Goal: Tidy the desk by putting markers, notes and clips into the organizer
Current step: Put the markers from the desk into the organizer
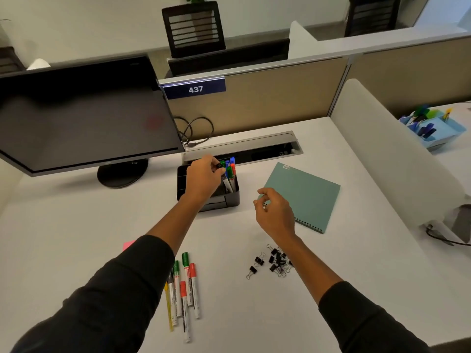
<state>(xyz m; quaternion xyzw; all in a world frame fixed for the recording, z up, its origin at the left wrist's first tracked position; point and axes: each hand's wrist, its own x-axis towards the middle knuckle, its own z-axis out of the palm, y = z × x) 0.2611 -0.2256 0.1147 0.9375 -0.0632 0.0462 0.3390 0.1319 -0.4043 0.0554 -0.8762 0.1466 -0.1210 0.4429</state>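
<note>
- At the back of the desk [254, 314], just in front of the cable tray [242, 147], the black organizer [233, 197] is seen with several markers standing in its right-hand compartment [230, 169]: green, blue and red caps are counted.
- One black-capped marker [221, 171] is pinched at its cap end by the fingers of the left hand [202, 178]; its barrel is angled down into that same compartment, so it is judged to be mid-insertion.
- The right hand [274, 212] is held above the desk beside the organizer, fingers loosely curled; nothing is seen in it.
- Progress is judged as partial: only markers are stowed.
- Left to do: a loose group of markers [187, 284] near the front edge, a pile of binder clips [276, 261] to their right, and a pink note [128, 244] mostly hidden by the left sleeve.
- Whether the organizer's other compartments hold anything cannot be told; they are covered by the left hand.
- A green notebook [303, 194] lies right of the organizer, apart from it.
- Open desk is noted between organizer and loose items; the monitor [84, 118] overhangs on the left and a partition [397, 159] bounds the right.
</note>
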